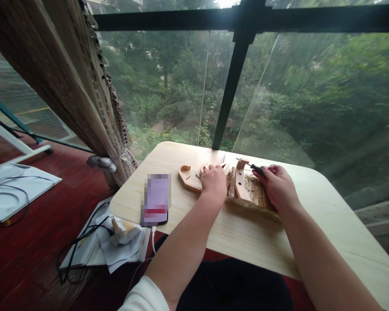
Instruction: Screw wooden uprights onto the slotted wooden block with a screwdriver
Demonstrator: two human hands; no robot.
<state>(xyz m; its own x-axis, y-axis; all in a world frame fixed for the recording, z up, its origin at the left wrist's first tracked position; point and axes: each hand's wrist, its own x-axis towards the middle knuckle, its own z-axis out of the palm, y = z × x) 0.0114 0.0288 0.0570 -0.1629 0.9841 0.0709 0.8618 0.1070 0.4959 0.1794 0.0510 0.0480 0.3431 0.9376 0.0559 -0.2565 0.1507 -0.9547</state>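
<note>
Gripping a slim, dark-handled screwdriver right of the pale, two-holed wooden bracket, the right hand points it leftward; bracket's left, the left hand curls, hold unclear.

Two hands, one dark-handled tool, one phone, one table, one wooden piece with two dark holes

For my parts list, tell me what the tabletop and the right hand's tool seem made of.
Tabletop: likely wood or laminate, smooth, from its streaky grain. Tool: dark handle, perhaps plastic; thin, straight shaft suggests metal, finish too small to tell.
</note>
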